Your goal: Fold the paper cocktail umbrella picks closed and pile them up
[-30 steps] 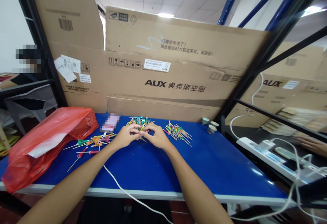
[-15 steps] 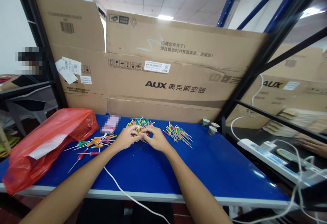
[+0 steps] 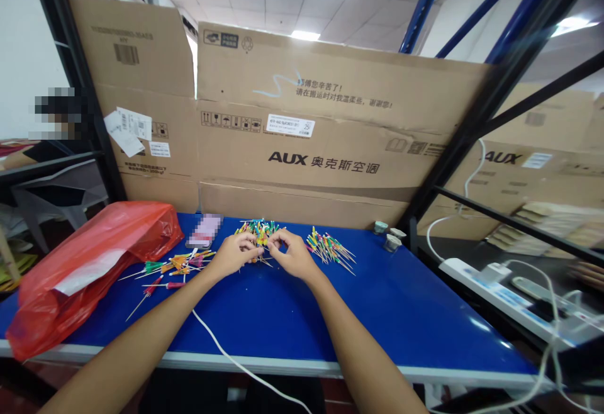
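My left hand (image 3: 240, 253) is over the blue table with its fingers curled and thumb pressed in. Facing it, a small gap away, my right hand (image 3: 290, 254) is closed in a pinch. Whatever either hand grips is too small or hidden to make out. Right behind the fingers lies a pile of folded paper cocktail umbrellas (image 3: 261, 230) on thin sticks, partly covered by my hands. Another bunch of folded cocktail umbrellas (image 3: 330, 248) lies to the right. Looser, partly opened cocktail umbrellas (image 3: 178, 265) are scattered left of my left hand.
A red plastic bag (image 3: 94, 269) covers the table's left side. A phone (image 3: 206, 230) lies at the back, with a white cable (image 3: 236, 363) crossing the front edge. Small cups (image 3: 391, 241) stand back right near a power strip (image 3: 500, 297). Cardboard (image 3: 302, 150) walls the back.
My hands have moved slightly apart. A yellow piece was between the fingertips before; now a gap shows there, with the pile visible behind it.
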Tool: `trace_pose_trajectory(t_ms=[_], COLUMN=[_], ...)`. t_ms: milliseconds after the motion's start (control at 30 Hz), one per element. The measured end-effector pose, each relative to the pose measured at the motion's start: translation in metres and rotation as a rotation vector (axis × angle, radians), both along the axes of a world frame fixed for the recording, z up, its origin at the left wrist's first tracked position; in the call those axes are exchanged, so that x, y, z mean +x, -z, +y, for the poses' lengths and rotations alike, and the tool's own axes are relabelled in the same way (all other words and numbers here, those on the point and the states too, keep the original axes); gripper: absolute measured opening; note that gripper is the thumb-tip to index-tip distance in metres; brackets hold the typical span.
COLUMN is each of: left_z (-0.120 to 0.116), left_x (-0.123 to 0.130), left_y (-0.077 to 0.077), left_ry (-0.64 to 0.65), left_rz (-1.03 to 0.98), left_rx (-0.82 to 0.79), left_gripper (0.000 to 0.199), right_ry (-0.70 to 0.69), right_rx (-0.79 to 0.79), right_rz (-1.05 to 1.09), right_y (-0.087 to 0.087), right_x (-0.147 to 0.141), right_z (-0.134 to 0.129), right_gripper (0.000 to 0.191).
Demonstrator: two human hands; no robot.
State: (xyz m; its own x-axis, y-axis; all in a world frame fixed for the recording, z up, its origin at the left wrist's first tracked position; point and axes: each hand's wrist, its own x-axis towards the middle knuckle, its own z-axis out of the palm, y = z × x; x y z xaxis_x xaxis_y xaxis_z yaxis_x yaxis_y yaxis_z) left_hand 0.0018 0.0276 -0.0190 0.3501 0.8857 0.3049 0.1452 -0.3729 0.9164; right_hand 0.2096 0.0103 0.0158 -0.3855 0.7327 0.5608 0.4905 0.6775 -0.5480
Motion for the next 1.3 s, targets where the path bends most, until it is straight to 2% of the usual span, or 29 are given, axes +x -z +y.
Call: trace_pose_trajectory(t_ms=[167, 400, 633, 900, 1033, 1167, 1300], left_z=[0.001, -0.001, -0.001, 0.003, 0.002, 0.003, 0.003], left_x=[-0.002, -0.002, -0.001, -0.003, -0.002, -0.001, -0.001], left_y=[-0.002, -0.005, -0.003, -0.002, -0.004, -0.005, -0.006], left_ry=[-0.029, 0.019, 0.051, -0.042, -0.025, -0.041, -0.053], left_rz=[0.031, 0.050, 0.051, 0.064, -0.006, -0.136, -0.190], left_rx=[-0.004, 0.016, 0.049, 0.045, -0.011, -0.078, -0.095], left_gripper=[0.030, 0.027, 0.027, 0.028, 0.032, 0.039, 0.041], right_ry=[0.010, 0.056, 0.003, 0.088, 0.100, 0.028, -0.002], right_rx=[-0.003, 0.010, -0.005, -0.005, 0.024, 0.074, 0.051], right_rz=[-0.006, 0.028, 0.018, 0.023, 0.092, 0.089, 0.114], right_y=[0.000, 0.001, 0.001, 0.003, 0.006, 0.008, 0.013], right_x=[0.001, -0.002, -0.003, 0.003, -0.005, -0.013, -0.019], right_z=[0.001, 0.000, 0.000, 0.005, 0.003, 0.000, 0.002], right_gripper=[0.017, 0.017, 0.012, 0.011, 0.016, 0.021, 0.025])
